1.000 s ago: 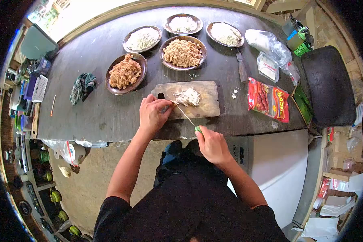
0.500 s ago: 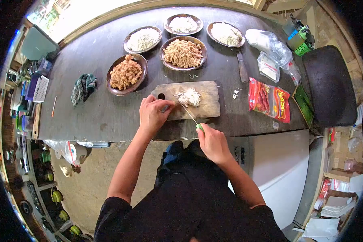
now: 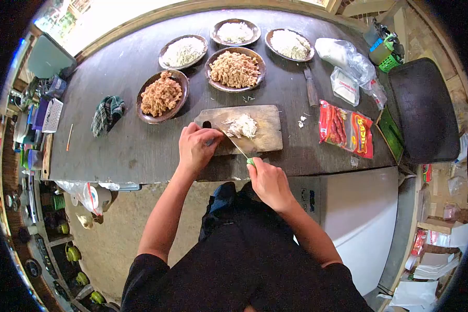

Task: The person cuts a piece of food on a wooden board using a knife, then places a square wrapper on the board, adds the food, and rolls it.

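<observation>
My right hand (image 3: 271, 183) is closed round the green handle of a kitchen knife (image 3: 238, 148), whose thin blade points up and left over the wooden cutting board (image 3: 269, 127). My left hand (image 3: 196, 148) rests at the board's near left part with its fingers pressed together close to the blade tip. What those fingers pinch is too small to make out. A pile of whitish shreds (image 3: 243, 126) lies on the board, just beyond the blade.
Beyond the board stand brown plates with fried pieces (image 3: 161, 96), crisp bits (image 3: 235, 69) and pale shreds (image 3: 184, 52). A second knife (image 3: 311, 88), a red sausage packet (image 3: 345, 130) and plastic bags (image 3: 348, 60) lie to the right. A checked cloth (image 3: 108, 114) sits left.
My right hand and the knife have shifted slightly left, toward my left hand. The pile of shreds looks a little more spread out. My left hand stays nearly in place.
</observation>
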Demonstrator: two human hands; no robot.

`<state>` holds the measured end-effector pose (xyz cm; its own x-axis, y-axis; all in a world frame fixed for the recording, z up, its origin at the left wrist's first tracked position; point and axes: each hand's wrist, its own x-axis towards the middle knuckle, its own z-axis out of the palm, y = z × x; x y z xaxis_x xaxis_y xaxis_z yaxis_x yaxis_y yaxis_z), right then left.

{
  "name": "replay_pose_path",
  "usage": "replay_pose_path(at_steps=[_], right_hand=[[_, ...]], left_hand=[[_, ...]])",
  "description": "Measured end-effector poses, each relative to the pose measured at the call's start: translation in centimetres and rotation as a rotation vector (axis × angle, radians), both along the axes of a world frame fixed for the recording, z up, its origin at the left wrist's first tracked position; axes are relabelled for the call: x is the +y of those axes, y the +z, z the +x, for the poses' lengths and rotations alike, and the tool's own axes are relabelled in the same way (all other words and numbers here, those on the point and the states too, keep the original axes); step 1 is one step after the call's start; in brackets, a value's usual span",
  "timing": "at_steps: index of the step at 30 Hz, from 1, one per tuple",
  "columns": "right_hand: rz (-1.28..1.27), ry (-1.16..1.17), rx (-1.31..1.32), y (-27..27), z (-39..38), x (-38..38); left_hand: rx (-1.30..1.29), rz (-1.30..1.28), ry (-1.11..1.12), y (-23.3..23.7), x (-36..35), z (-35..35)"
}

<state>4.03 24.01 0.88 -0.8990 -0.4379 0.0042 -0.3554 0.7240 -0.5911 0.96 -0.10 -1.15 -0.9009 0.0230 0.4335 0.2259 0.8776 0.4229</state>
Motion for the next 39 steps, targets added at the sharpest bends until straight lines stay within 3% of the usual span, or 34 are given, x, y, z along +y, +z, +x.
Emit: replay_pose_path(at_steps=[6,22,34,39], right_hand=[[-0.088,-0.016,-0.024,0.6,0.4,0.9],[-0.018,0.017,0.045,-0.7,0.0,0.0],[0.029,-0.004,-0.059,0.3,0.8,-0.2],[0.049,0.004,0.055,-0.2,0.0,-0.8]], left_hand=[[0.040,0.039,-0.047,0.0,0.2,0.2],[-0.022,-0.007,-0.006,0.1,-0.2,0.1],[0.000,0.006,-0.006,-0.2,-0.3,0.0],[-0.010,-0.005,-0.013,0.1,-0.2,0.2]])
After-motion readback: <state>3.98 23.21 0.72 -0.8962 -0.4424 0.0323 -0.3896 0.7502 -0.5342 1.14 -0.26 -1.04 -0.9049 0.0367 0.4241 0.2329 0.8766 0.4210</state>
